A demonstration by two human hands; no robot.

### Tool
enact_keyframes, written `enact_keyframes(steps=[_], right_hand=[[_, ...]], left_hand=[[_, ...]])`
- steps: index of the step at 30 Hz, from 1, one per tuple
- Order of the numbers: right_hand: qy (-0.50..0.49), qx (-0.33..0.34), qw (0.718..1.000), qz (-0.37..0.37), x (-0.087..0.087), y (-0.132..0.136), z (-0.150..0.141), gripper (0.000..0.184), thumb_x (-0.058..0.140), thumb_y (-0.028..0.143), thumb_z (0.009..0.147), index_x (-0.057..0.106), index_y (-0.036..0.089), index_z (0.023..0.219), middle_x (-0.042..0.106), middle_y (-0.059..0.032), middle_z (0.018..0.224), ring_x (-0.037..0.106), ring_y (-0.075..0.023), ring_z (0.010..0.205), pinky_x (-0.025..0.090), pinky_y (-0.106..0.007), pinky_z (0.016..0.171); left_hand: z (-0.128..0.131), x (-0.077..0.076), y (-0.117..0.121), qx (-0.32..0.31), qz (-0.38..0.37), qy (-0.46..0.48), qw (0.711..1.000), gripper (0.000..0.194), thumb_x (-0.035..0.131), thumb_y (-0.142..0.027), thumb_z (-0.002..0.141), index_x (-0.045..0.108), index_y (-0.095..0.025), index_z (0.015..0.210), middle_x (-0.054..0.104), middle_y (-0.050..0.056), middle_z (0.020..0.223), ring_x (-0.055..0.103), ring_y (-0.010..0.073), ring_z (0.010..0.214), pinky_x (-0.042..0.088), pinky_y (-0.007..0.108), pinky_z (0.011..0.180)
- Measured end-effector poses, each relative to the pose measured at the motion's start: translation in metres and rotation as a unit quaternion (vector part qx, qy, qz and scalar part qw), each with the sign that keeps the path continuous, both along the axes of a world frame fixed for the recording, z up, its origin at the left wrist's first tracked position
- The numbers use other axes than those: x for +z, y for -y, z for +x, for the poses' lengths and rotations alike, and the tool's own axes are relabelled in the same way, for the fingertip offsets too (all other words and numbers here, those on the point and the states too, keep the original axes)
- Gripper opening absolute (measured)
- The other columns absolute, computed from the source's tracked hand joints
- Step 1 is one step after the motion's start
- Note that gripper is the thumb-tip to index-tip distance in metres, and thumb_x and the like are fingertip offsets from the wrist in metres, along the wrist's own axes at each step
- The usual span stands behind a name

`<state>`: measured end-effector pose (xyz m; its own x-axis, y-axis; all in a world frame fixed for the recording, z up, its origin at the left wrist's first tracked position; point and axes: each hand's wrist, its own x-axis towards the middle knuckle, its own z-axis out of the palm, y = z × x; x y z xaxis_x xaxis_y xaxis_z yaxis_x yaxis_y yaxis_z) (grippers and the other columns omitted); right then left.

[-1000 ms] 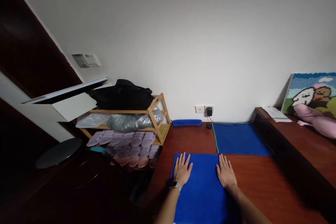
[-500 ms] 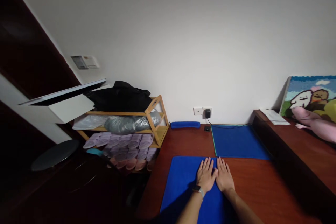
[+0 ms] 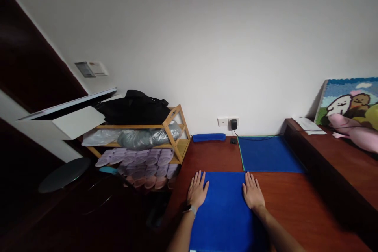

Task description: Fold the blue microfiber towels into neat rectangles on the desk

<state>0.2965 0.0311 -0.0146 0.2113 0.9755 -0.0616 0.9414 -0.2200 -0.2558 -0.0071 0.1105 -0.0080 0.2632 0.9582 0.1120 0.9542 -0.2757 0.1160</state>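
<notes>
A blue cloth [image 3: 224, 208] lies spread flat on the reddish-brown wooden table [image 3: 295, 204]. My left hand [image 3: 197, 191], with a watch on the wrist, rests palm down across the cloth's left edge near its far corner, fingers stretched out. At the far right corner, my right hand [image 3: 253, 193] lies flat over the opposite edge, its fingers extended too. Neither hand grips anything. Behind, a second blue cloth [image 3: 270, 153] with a green edge is laid flat. A narrow folded blue cloth [image 3: 208, 137] sits by the wall.
A black plug [image 3: 233, 124] with a cable is in the wall socket. To the left stands a wooden rack [image 3: 177, 141] with slippers [image 3: 141, 157] and a black bag [image 3: 136, 108]. On the raised right ledge are a pink plush toy [image 3: 351, 126] and papers [image 3: 310, 126].
My left hand has slid left from the cloth's middle to its left edge. The right hand stays almost in place at the right edge. The view has shifted slightly.
</notes>
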Motion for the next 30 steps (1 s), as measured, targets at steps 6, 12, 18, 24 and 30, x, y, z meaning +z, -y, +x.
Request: enact_keyframes(steps=[6,12,18,24,30], right_hand=[[0.017,0.001,1.0,-0.005,0.002,0.0,-0.001,0.068,0.013,0.041,0.102,0.02,0.006,0.161,0.016,-0.0063,0.17,0.011,-0.0224,0.158,0.008,-0.04,0.129],[0.01,0.0,1.0,0.004,-0.002,-0.002,0.0,0.068,0.015,0.04,0.102,0.019,0.007,0.161,0.017,-0.0074,0.17,0.012,-0.0226,0.158,0.008,-0.041,0.129],[0.031,0.042,0.999,-0.009,-0.003,-0.001,0.003,0.066,0.03,0.029,0.096,0.027,0.014,0.16,0.016,-0.0065,0.17,0.009,-0.0253,0.158,0.01,-0.045,0.128],[0.019,0.02,1.0,-0.008,0.004,-0.002,0.001,0.065,0.019,0.035,0.101,0.023,0.01,0.161,0.016,-0.0066,0.17,0.011,-0.0239,0.158,0.01,-0.043,0.129],[-0.004,0.003,1.0,0.0,0.002,-0.002,0.0,0.068,0.013,0.041,0.102,0.018,0.008,0.161,0.015,-0.0048,0.17,0.011,-0.0221,0.158,0.008,-0.041,0.129]], left_hand=[[0.004,0.004,-0.003,0.004,-0.013,-0.021,1.0,0.067,0.027,-0.056,0.104,0.035,-0.02,0.16,0.03,0.01,0.168,0.026,0.027,0.156,0.02,0.049,0.128],[0.085,0.009,0.011,-0.122,0.018,0.014,0.992,0.064,0.02,-0.051,0.107,0.023,-0.022,0.163,0.029,0.007,0.168,0.023,0.0246,0.156,0.023,0.049,0.128],[0.184,-0.003,0.037,-0.237,-0.031,0.059,0.969,0.058,0.011,-0.043,0.108,0.011,-0.025,0.164,0.028,0.001,0.169,0.022,0.0189,0.157,0.022,0.045,0.129],[0.149,-0.007,0.027,-0.242,-0.024,0.051,0.969,0.062,0.016,-0.051,0.108,0.015,-0.025,0.164,0.026,0.0,0.169,0.023,0.0182,0.156,0.021,0.043,0.129],[0.039,-0.007,0.014,-0.064,-0.021,0.005,0.998,0.069,0.017,-0.058,0.106,0.024,-0.02,0.163,0.027,0.006,0.169,0.025,0.023,0.156,0.022,0.047,0.128]])
